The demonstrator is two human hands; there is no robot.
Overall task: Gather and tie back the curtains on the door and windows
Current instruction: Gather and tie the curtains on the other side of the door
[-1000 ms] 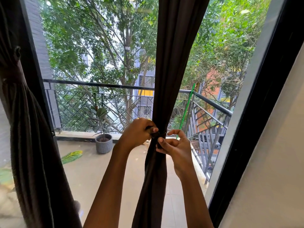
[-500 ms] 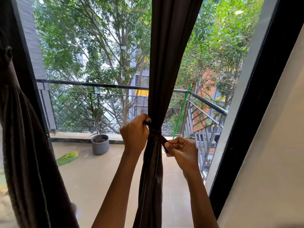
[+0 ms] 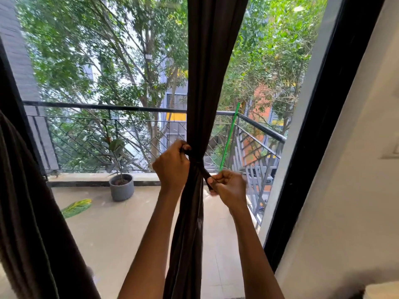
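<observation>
Fabric of a dark brown curtain (image 3: pixel 212 83) is seen gathered into a narrow bunch at the middle of the glass door. It hangs from the top edge of the view down past the bottom edge, between the two forearms. A dark tie-back strap (image 3: pixel 205 174) is wrapped around the bunch at its tightest point. The left hand (image 3: pixel 172 167) is pressed against the left side of the bunch, its fingers curled around one end of the strap, which shows as a dark loop by the thumb. The right hand (image 3: pixel 230 188) is held just to the right of the curtain and slightly lower. The other end of the strap is pinched between its thumb and curled fingers and is drawn taut, slanting down from the bunch. A second curtain (image 3: pixel 32 212) of the same colour is seen at the left edge, partly cut off. Through the glass, a balcony railing (image 3: pixel 97 105), a potted plant (image 3: pixel 121 187) on the tiled floor, a green pole (image 3: pixel 230 137) at the railing corner and trees are visible. A black door frame (image 3: pixel 323 126) and a pale wall (image 3: pixel 356 201) are found at the right.
</observation>
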